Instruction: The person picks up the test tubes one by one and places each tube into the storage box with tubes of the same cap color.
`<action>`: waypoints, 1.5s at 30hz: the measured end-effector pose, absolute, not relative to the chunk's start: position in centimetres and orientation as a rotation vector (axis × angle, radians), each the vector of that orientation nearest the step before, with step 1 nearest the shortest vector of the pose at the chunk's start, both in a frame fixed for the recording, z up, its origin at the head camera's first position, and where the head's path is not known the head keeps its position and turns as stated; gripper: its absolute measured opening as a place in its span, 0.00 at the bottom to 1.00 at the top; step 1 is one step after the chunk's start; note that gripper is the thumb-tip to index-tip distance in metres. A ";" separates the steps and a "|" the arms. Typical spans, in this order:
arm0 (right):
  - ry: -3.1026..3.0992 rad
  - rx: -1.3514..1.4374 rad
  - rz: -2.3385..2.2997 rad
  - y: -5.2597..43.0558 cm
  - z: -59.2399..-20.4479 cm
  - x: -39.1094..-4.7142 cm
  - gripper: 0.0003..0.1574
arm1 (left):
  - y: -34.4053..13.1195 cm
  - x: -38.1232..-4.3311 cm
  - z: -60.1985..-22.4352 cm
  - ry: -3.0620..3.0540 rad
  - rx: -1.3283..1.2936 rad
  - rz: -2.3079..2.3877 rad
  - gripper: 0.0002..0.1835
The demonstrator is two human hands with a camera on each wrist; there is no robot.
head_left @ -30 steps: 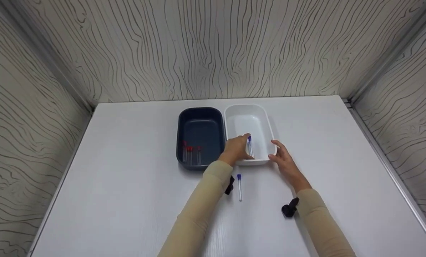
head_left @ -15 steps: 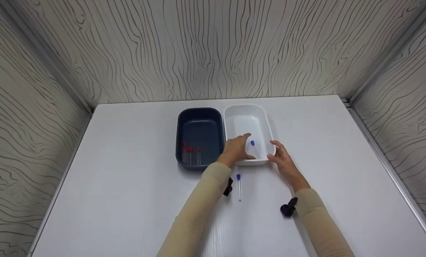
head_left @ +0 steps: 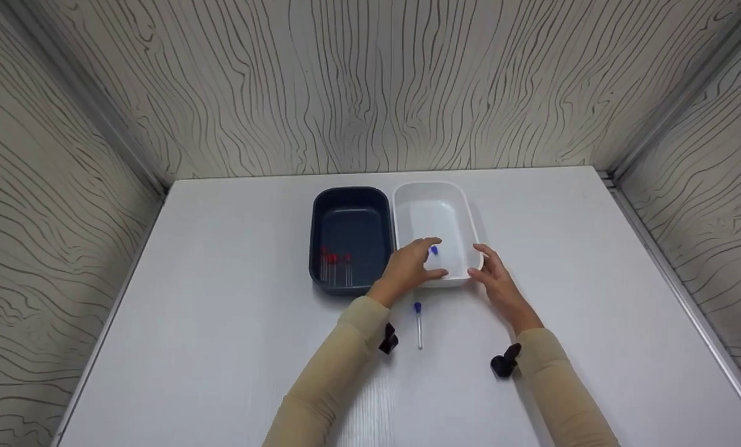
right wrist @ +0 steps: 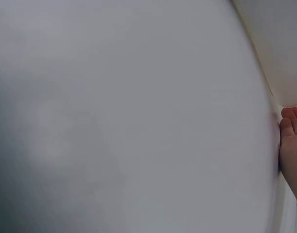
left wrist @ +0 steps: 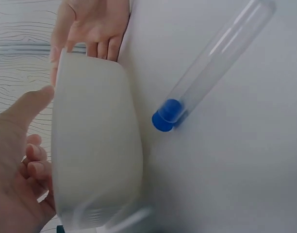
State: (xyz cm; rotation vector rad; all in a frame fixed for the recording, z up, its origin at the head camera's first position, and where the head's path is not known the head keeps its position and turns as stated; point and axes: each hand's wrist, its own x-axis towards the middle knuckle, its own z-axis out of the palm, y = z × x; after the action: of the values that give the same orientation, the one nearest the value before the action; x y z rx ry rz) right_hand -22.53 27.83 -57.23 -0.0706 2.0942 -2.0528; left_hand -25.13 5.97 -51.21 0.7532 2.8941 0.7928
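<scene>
In the head view my left hand [head_left: 408, 268] hovers over the near left corner of a white tray [head_left: 429, 214], thumb and fingers spread apart with nothing between them. A blue-capped tube [head_left: 434, 250] lies inside the tray just past these fingers, its body partly hidden. My right hand [head_left: 498, 284] holds the tray's near right corner, thumb at the front and fingers along the side. A second clear tube with a blue cap [left wrist: 169, 114] rests on the table in front of the tray, seen large in the left wrist view.
Left of the white tray stands a dark blue tray [head_left: 352, 231] of similar shape. Several red-capped tubes [head_left: 333, 259] lie at its near end. Wood-patterned panels [head_left: 370, 87] close off the table [head_left: 234, 347] at the back and sides.
The blue-capped tube that stood by my left fingers has dropped into the white tray. My left hand has spread and drawn back slightly; the right hand keeps its hold.
</scene>
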 end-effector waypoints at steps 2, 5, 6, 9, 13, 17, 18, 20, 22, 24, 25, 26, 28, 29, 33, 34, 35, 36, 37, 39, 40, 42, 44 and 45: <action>2.092 -0.077 -2.058 27.9 -57.2 -22.5 0.40 | 5.7 -24.8 -51.2 2.900 0.792 0.813 0.33; 2.080 -0.085 -2.069 28.0 -57.3 -22.5 0.40 | 5.4 -24.2 -51.1 2.919 0.849 0.837 0.31; 2.074 -0.089 -2.074 28.0 -57.3 -22.5 0.40 | 5.3 -24.0 -51.1 2.920 0.866 0.850 0.30; 2.069 -0.086 -2.076 28.0 -57.4 -22.6 0.40 | 5.0 -23.3 -51.1 2.915 0.901 0.883 0.28; 2.088 -0.084 -2.063 28.0 -57.4 -22.6 0.39 | 4.7 -22.3 -51.4 2.873 0.914 0.916 0.27; 2.082 -0.081 -2.065 28.0 -57.4 -22.6 0.40 | 4.2 -21.2 -51.8 2.831 0.934 0.964 0.26; 2.082 -0.078 -2.064 28.0 -57.4 -22.6 0.40 | 4.0 -21.0 -52.0 2.828 0.942 0.972 0.25; 2.074 -0.082 -2.063 27.9 -57.4 -22.7 0.40 | 3.6 -20.5 -52.3 2.827 0.957 0.977 0.24; 2.085 -0.074 -2.053 27.9 -57.4 -22.7 0.40 | 3.2 -20.1 -52.7 2.825 0.968 0.976 0.24; 2.109 -0.050 -2.029 28.0 -57.4 -22.7 0.40 | 2.8 -19.7 -53.1 2.822 0.974 0.962 0.23; 2.118 -0.037 -2.020 28.0 -57.4 -22.7 0.40 | 2.6 -19.5 -53.3 2.811 0.968 0.960 0.24; 2.134 -0.015 -2.005 28.0 -57.4 -22.7 0.40 | 2.4 -19.4 -53.4 2.799 0.960 0.958 0.24; 2.147 0.005 -1.988 28.1 -57.4 -22.7 0.39 | 2.1 -19.1 -53.8 2.779 0.938 0.944 0.26; 2.146 0.008 -1.988 28.1 -57.4 -22.7 0.39 | 2.0 -19.0 -53.9 2.767 0.923 0.936 0.27; 2.104 -0.011 -2.027 28.1 -57.4 -22.8 0.39 | 1.6 -18.5 -54.4 2.716 0.861 0.871 0.37; 2.095 -0.011 -2.035 28.0 -57.2 -22.7 0.39 | 1.6 -18.4 -54.4 2.705 0.845 0.855 0.40; 2.093 -0.020 -2.036 27.9 -56.9 -22.6 0.39 | 1.5 -18.3 -54.5 2.697 0.835 0.839 0.43; 2.089 -0.024 -2.037 27.8 -56.7 -22.5 0.39 | 1.5 -18.3 -54.6 2.692 0.825 0.822 0.45; 2.090 -0.028 -2.035 27.7 -56.4 -22.4 0.39 | 1.5 -18.3 -54.6 2.687 0.815 0.812 0.48; 2.098 -0.027 -2.017 27.5 -55.8 -22.1 0.38 | 1.4 -18.2 -54.7 2.682 0.798 0.791 0.51; 2.099 -0.028 -2.009 27.4 -55.5 -22.0 0.38 | 1.4 -18.2 -54.8 2.680 0.786 0.779 0.52; 2.102 -0.034 -2.001 27.4 -55.4 -21.9 0.39 | 1.3 -18.1 -55.0 2.678 0.765 0.759 0.54; 2.094 -0.033 -2.000 27.4 -55.3 -21.9 0.39 | 1.3 -18.0 -55.1 2.680 0.753 0.738 0.55; 2.085 -0.034 -2.003 27.5 -55.3 -21.9 0.39 | 1.3 -18.0 -55.1 2.680 0.746 0.726 0.55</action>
State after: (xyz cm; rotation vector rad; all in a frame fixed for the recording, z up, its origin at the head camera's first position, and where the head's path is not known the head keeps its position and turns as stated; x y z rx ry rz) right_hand -21.87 27.46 -55.31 -0.0337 2.0852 -2.0033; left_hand -17.98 1.30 -55.13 0.7464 2.6796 0.7259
